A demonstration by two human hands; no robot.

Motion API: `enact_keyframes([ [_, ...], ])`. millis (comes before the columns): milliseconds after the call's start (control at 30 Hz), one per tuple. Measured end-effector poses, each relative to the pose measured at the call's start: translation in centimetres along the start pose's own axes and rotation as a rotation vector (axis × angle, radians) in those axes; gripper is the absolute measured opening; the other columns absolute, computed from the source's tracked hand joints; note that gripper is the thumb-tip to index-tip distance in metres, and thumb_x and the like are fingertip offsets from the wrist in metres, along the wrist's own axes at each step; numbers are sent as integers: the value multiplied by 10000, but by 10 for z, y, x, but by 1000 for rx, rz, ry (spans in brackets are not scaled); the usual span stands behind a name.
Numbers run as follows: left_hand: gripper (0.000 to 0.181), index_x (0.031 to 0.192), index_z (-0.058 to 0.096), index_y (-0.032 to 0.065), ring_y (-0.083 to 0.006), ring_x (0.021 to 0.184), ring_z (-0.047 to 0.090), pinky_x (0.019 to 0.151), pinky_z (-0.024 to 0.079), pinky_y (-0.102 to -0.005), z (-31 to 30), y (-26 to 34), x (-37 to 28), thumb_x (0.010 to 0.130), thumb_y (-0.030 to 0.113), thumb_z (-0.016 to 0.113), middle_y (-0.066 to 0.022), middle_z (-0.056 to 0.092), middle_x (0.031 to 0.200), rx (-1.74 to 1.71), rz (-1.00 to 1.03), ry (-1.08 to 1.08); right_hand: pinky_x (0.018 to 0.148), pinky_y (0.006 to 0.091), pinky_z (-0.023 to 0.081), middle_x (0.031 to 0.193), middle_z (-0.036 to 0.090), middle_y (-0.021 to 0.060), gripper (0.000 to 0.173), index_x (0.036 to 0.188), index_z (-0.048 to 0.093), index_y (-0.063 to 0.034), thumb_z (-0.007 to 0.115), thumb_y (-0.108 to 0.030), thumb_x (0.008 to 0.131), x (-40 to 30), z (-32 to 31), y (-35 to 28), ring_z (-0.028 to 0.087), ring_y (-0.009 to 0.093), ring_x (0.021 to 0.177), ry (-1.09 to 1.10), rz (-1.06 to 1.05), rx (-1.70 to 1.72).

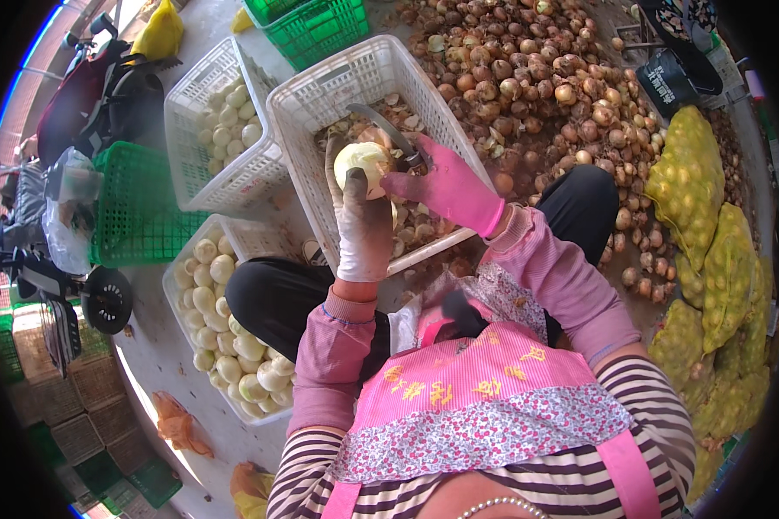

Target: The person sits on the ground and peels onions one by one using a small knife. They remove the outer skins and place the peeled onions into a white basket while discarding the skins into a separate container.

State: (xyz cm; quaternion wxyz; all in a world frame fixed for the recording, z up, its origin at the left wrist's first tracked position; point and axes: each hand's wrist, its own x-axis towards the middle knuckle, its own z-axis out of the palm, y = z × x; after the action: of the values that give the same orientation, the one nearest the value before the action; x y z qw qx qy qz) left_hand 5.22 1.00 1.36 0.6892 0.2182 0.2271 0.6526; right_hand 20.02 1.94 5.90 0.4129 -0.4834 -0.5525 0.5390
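Note:
My left hand (pixel 363 217), in a soiled white glove, grips a peeled pale onion (pixel 361 170) from below and behind. In a pink glove, my right hand (pixel 448 185) holds the dark handle of a curved knife (pixel 383 126), its blade reaching up and left past the onion. The right thumb touches the onion's side. Both hands are over a white plastic crate (pixel 371 53) with onion skins (pixel 422 227) inside. Left of my knee, peeled onions (pixel 224 337) fill a second white crate (pixel 198 396).
A third white crate (pixel 224 188) holds peeled onions. Unpeeled onions (pixel 526 71) cover the ground ahead and right, near a black bucket (pixel 665 81). Yellow mesh sacks (pixel 694 181) line the right side. Green crates (pixel 136 214) and a parked scooter (pixel 39 253) are at left.

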Motion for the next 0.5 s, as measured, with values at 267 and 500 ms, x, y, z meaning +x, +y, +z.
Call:
enact_keyframes([
  [267,563,1407,430,170,-229,1173,555,976,481,-402,3,3,-6,917,283,684,-77,538,1308,70,0,138,799,399,538,978,700,222,467,1206,614,-14,695,-211,790,9,0,-9,690,357,912,-34,-33,-355],
  [500,508,1344,493,73,-234,1232,527,1101,380,-415,1,0,-8,968,398,598,-86,566,1306,55,-99,170,708,328,530,885,678,140,505,1238,575,70,698,-171,811,14,1,13,659,212,811,167,-57,-375],
])
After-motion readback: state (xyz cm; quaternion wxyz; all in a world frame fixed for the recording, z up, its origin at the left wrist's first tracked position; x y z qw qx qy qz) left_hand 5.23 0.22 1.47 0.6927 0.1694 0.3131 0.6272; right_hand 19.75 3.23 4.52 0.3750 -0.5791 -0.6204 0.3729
